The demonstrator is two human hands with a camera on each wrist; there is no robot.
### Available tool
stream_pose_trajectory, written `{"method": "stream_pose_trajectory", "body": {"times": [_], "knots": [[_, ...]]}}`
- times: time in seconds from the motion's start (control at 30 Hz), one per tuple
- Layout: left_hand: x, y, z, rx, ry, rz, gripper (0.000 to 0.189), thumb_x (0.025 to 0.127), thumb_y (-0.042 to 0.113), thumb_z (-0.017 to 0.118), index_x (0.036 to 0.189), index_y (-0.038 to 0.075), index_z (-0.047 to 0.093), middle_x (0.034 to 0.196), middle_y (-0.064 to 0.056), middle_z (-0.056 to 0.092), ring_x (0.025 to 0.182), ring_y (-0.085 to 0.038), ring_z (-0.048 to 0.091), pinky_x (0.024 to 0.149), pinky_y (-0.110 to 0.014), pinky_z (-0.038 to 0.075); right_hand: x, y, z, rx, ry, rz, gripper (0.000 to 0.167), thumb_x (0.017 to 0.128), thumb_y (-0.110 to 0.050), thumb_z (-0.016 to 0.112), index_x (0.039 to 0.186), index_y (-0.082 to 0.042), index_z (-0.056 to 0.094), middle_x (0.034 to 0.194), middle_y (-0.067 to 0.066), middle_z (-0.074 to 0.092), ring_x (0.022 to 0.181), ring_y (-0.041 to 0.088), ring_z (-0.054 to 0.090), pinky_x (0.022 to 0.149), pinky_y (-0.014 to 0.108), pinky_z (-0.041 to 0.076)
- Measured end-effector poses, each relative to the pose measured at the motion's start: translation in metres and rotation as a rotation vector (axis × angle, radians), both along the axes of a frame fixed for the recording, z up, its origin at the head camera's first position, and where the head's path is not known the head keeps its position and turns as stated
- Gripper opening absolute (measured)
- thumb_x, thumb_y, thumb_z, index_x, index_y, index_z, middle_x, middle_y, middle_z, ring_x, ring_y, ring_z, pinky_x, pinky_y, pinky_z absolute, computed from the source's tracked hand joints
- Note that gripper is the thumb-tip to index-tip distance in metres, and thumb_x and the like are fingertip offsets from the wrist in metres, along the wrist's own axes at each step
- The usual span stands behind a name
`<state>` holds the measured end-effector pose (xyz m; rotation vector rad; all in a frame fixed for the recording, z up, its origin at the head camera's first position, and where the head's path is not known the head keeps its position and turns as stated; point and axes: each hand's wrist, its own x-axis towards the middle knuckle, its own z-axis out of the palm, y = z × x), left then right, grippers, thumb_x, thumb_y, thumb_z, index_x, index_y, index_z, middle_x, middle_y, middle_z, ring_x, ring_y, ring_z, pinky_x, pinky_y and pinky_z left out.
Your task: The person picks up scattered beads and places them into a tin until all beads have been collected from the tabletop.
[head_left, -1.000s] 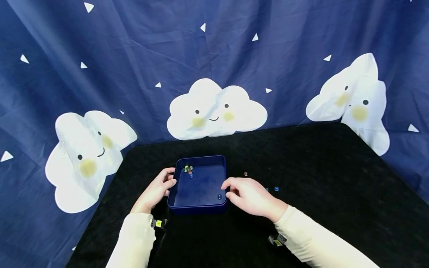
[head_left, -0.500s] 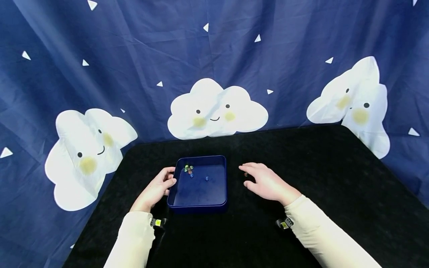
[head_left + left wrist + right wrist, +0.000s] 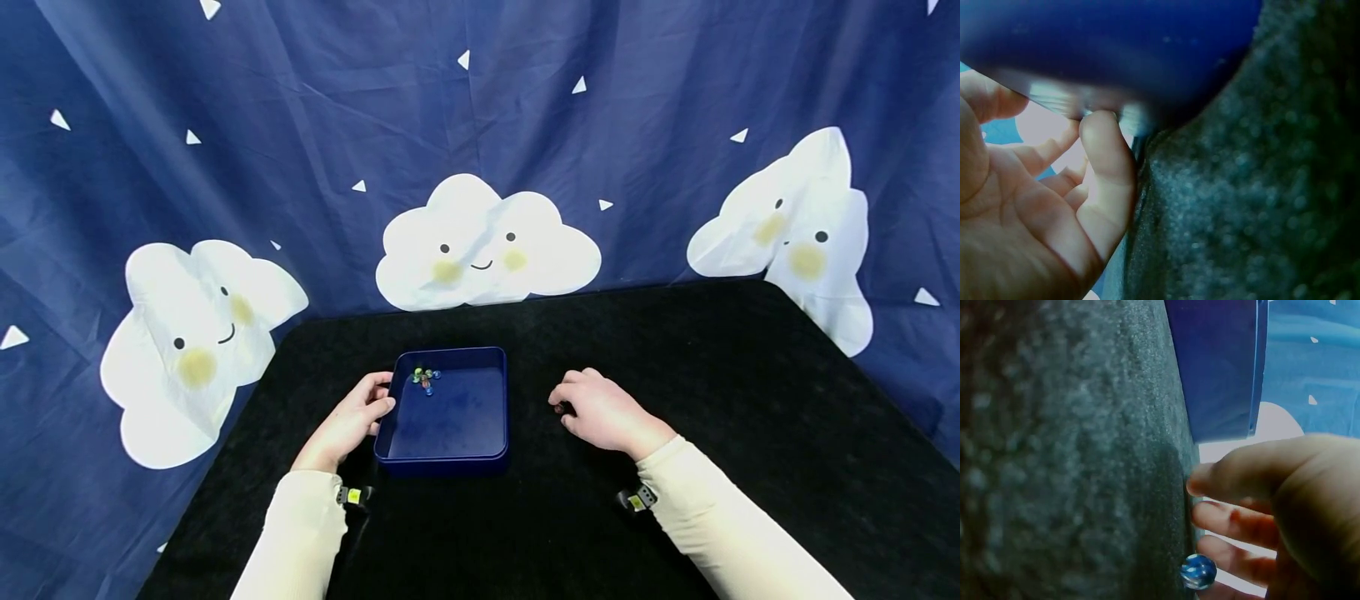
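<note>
My left hand [image 3: 348, 425] grips the left wall of a square dark blue box [image 3: 450, 457], thumb at the rim and fingers outside; the left wrist view shows bent fingers against the box's side. Several glass marbles [image 3: 424, 379] lie together in the box's far left corner. To the right of the box, my right hand [image 3: 603, 414] is low over the black cloth with curled fingers. A small reddish marble [image 3: 559, 408] shows between its thumb and index finger. In the right wrist view a blue marble [image 3: 1198, 571] sits by the lower fingers.
Black cloth [image 3: 720, 375] covers the table under the box and both hands. A blue curtain [image 3: 645, 100] with white clouds and small triangles hangs behind the table's far edge.
The right hand has gone from the box's right wall to the cloth on the right, curling its fingers around the reddish marble. A blue marble in the box has rolled to the far left group.
</note>
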<state>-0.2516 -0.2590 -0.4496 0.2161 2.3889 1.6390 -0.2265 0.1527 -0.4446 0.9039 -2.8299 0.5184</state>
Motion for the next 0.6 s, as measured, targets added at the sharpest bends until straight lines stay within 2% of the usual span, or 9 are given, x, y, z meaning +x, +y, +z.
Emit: {"method": "stream_pose_trajectory", "body": {"times": [0.13, 0.27, 0.4, 0.6], "knots": [[0.0012, 0.0004, -0.0002, -0.014, 0.01, 0.007, 0.045, 0.104, 0.009, 0.051, 0.147, 0.002, 0.04, 0.122, -0.023, 0.05, 0.103, -0.033, 0.059, 0.074, -0.038, 0.057, -0.0006, 0.0016, -0.0009, 0.005, 0.06, 0.004, 0.019, 0.077, -0.004, 0.075, 0.082, -0.021, 0.069, 0.083, -0.009, 0.057, 0.08, 0.018, 0.052, 0.069, 0.036, 0.047], [0.0028, -0.0007, -0.0014, -0.001, 0.007, 0.003, 0.046, 0.103, 0.009, 0.052, 0.147, 0.001, 0.039, 0.121, -0.023, 0.05, 0.102, -0.033, 0.059, 0.073, -0.039, 0.057, -0.002, 0.0001, -0.0018, 0.002, 0.03, -0.008, 0.017, 0.079, -0.011, 0.077, 0.079, -0.025, 0.067, 0.081, -0.013, 0.055, 0.08, 0.016, 0.053, 0.07, 0.036, 0.047], [0.0014, -0.0025, -0.0013, 0.004, 0.002, -0.001, 0.047, 0.103, 0.008, 0.052, 0.147, 0.0, 0.038, 0.12, -0.021, 0.05, 0.101, -0.033, 0.059, 0.072, -0.04, 0.057, -0.0035, -0.0027, -0.0005, -0.047, -0.031, -0.036, 0.012, 0.084, -0.018, 0.074, 0.084, -0.027, 0.066, 0.074, -0.017, 0.052, 0.075, 0.011, 0.053, 0.07, 0.034, 0.046], [-0.0012, -0.0023, 0.0027, -0.011, -0.002, 0.005, 0.046, 0.104, 0.009, 0.051, 0.147, 0.003, 0.04, 0.117, -0.016, 0.049, 0.102, -0.036, 0.058, 0.073, -0.04, 0.056, -0.0024, -0.0043, 0.008, -0.174, -0.05, -0.083, 0.012, 0.089, -0.016, 0.073, 0.097, -0.024, 0.067, 0.064, -0.016, 0.048, 0.057, 0.003, 0.046, 0.06, 0.029, 0.044]]}}
